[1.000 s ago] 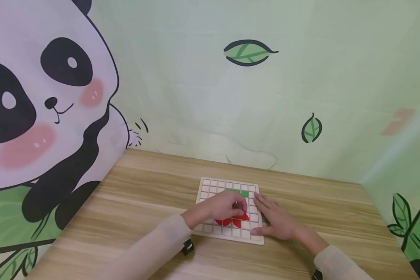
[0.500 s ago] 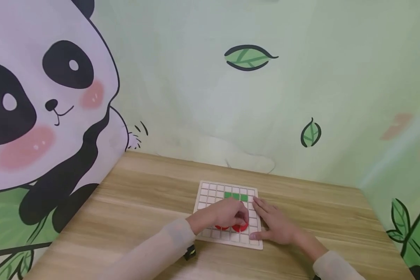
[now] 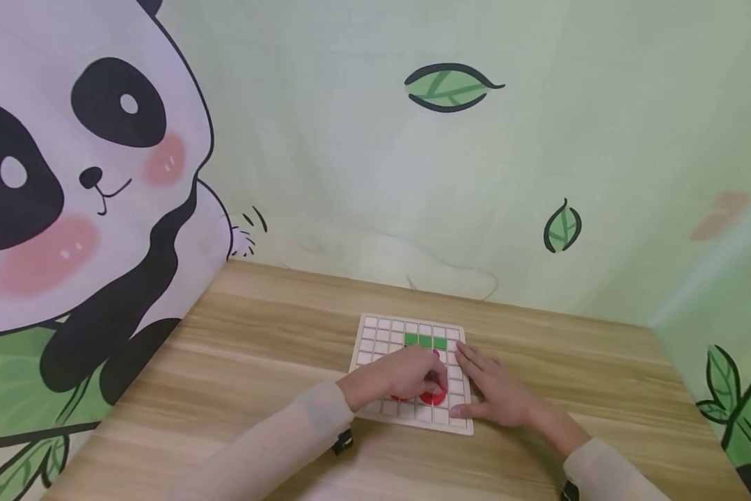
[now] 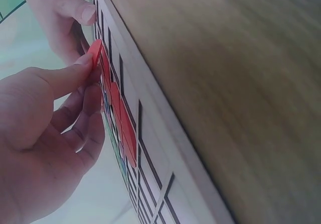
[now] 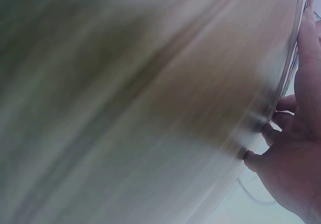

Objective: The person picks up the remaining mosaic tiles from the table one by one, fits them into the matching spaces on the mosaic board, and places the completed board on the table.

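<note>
A white gridded board (image 3: 367, 344) lies on the wooden table. My left hand (image 3: 406, 374) reaches over it, and in the left wrist view its thumb and fingers pinch a small red tile (image 4: 95, 52), tilted on edge close to the grid. Other red tiles (image 4: 123, 123) lie flat in neighbouring cells and form rounded shapes. A row of green tiles (image 3: 425, 341) sits in the upper part of the grid. My right hand (image 3: 499, 391) rests with fingers extended along the board's right edge, thumb near its lower corner.
The wooden table (image 3: 275, 327) extends around the board. Behind it hangs a pale green backdrop (image 3: 325, 174) printed with leaves and a large panda (image 3: 181, 188). A bit of magenta (image 3: 436, 353) shows on the board beside my left hand, which covers several cells.
My left hand has moved slightly right and down toward the lower right red tiles. The red shape there now looks rounder, where it was pointed before. The right hand stays at the board's edge.
</note>
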`<action>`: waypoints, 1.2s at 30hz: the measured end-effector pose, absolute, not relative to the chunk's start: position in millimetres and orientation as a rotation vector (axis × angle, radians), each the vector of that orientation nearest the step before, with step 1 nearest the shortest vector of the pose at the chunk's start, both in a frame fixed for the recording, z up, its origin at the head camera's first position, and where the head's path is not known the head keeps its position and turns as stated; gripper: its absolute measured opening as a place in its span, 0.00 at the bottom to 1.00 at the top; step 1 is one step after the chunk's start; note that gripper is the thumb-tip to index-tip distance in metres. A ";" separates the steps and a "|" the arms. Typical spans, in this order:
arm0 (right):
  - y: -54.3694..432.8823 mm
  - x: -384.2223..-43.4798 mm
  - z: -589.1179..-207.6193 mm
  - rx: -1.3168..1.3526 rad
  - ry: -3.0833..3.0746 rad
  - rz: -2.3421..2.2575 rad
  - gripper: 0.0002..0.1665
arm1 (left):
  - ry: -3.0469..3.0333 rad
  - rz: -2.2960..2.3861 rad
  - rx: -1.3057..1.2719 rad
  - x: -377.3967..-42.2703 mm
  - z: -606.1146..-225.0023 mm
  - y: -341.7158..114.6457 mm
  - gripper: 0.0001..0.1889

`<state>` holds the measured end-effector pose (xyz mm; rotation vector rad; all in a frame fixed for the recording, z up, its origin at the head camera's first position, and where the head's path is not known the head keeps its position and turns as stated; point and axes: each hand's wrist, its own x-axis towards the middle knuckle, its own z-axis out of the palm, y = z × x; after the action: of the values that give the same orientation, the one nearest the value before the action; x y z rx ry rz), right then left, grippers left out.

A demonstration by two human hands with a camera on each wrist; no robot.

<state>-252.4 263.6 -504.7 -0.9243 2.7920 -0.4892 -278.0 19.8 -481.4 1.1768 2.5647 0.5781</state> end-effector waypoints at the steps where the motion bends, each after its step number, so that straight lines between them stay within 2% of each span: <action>1: 263.5 -252.0 -504.9 -0.925 2.792 -0.487 0.67 | 2.566 0.571 1.183 -277.4 -481.8 20.0 0.04; 11: 262.0 -251.4 -507.1 -0.933 2.793 -0.469 0.67 | 2.618 0.507 1.219 -270.9 -482.7 17.9 0.00; 18: 260.5 -253.9 -505.3 -0.935 2.785 -0.477 0.67 | 2.621 0.509 1.212 -267.3 -485.8 16.4 0.06; 36: 263.0 -253.1 -507.0 -0.916 2.774 -0.481 0.67 | 2.635 0.662 1.118 -266.4 -488.3 5.4 0.09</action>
<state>-253.1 263.0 -507.0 -0.9161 2.7739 -0.4808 -266.4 5.4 -488.3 1.1184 2.6352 0.6616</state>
